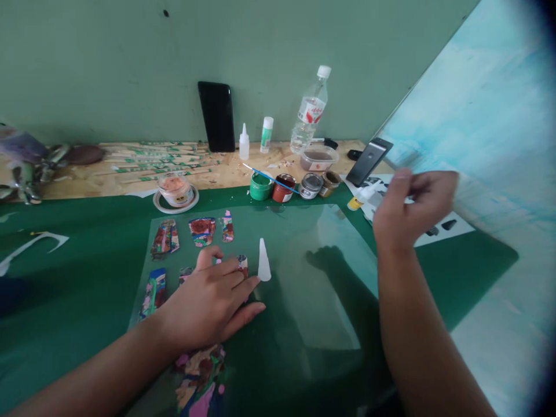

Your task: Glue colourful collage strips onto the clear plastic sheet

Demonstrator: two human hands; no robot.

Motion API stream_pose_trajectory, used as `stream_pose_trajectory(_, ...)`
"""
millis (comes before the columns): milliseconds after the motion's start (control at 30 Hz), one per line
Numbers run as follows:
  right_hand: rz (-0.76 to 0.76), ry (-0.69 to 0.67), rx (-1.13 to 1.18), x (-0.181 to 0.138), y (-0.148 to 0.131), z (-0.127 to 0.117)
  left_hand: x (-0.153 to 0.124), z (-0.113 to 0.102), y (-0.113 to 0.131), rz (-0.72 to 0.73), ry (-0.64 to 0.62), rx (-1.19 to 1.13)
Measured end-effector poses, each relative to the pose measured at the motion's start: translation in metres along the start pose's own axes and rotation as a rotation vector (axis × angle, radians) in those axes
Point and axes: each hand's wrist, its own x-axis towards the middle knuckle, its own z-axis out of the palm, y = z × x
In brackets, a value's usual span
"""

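Observation:
My left hand (212, 301) lies palm down on a clear sheet (313, 313), fingers spread. Its index fingertip touches or nearly touches the base of a small white tapered cutout (263, 263). Partly beneath the fingers are colourful painted pieces, including one with a dark top edge (242, 265). My right hand (412, 202) is raised over the right side, blurred, with its fingers curled toward the thumb. A faint grey smear shows above the thumb; I cannot make out what, if anything, is held. Other patterned pieces (202, 230) lie on the sheet's left half.
Paint jars, including a green one (260, 188), stand at the back with a thin blue brush (271, 178) across them. Behind are a water bottle (310, 113), a glue stick (266, 136) and a phone (216, 117). A tilted grey device (369, 162) stands near my right hand.

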Motion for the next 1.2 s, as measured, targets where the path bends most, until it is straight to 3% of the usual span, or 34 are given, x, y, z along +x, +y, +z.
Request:
stream_pose_trajectory(67,-0.058,-0.295,0.062,-0.009,-0.030,0.003,0.000,-0.001,0.000,-0.001,-0.010,0.001)
stream_pose_trajectory(200,-0.230,-1.053,0.117,-0.035,-0.070,0.003,0.001,-0.001,0.000,0.018,-0.022,0.012)
stream_pose_trajectory(300,-0.455,-1.369,0.069,-0.055,-0.077,-0.009,0.001,0.000,-0.001,0.024,-0.025,0.023)
stream_pose_trajectory(367,-0.606,-1.391,0.105,-0.066,-0.074,-0.019,0.001,0.000,-0.001,0.023,-0.037,0.024)
stream_pose_trajectory(467,-0.814,-1.267,0.166,-0.079,-0.068,-0.029,0.002,0.000,-0.001,0.021,-0.045,0.030)
stream_pose_trajectory(667,-1.055,-1.080,0.242,-0.080,-0.064,-0.025,0.001,0.000,-0.001,0.009,-0.044,0.022)
stream_pose_trajectory(1033,-1.221,-1.091,0.290,-0.072,-0.062,-0.021,0.000,0.002,-0.003,0.008,-0.062,0.021)
stream_pose_trajectory(1200,-1.115,-1.125,0.372,-0.073,-0.061,-0.020,-0.001,0.003,-0.003,-0.002,-0.071,0.024)
